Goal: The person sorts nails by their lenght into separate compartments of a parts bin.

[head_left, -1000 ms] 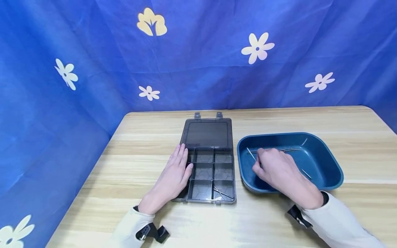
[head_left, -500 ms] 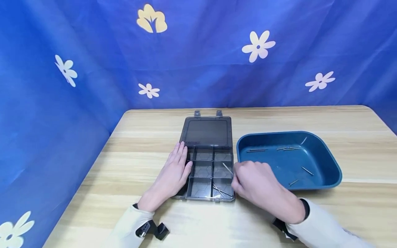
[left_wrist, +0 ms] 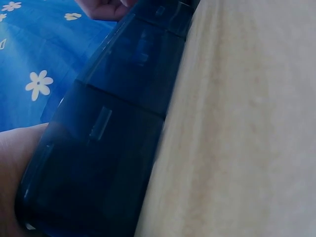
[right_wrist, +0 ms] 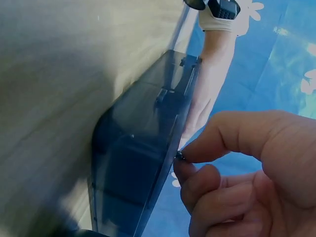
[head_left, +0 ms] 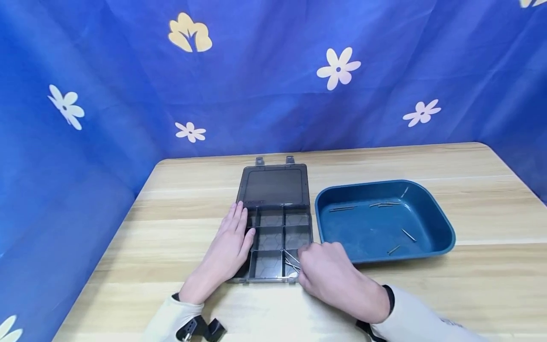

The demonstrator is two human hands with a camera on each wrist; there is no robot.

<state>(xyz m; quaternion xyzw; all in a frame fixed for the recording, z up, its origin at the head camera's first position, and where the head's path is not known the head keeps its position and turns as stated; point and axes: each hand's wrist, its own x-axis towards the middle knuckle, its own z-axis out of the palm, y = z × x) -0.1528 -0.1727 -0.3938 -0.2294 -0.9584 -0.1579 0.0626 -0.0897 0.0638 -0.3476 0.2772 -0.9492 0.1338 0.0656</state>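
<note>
A dark translucent organizer box (head_left: 268, 239) lies on the table, its lid (head_left: 275, 186) folded back away from me. My left hand (head_left: 225, 248) rests with straight fingers along the box's left side, covering part of the left compartments. Over the front right compartment, my right hand (head_left: 331, 278) pinches a thin metal nail (head_left: 291, 257) between thumb and forefinger. The nail's head (right_wrist: 179, 155) shows at the fingertips in the right wrist view. Other nails (head_left: 292, 266) lie in that compartment, partly hidden by the right hand.
Right of the box stands a blue plastic bin (head_left: 446, 242) with several loose nails (head_left: 409, 235) scattered on its floor. The wooden table (head_left: 179, 185) meets a blue flowered cloth (head_left: 256, 95) at the back and left.
My right hand has moved left, out of the blue bin and over to the box's front right compartment, carrying the nail. My left hand stays on the box; the head view has shifted slightly.
</note>
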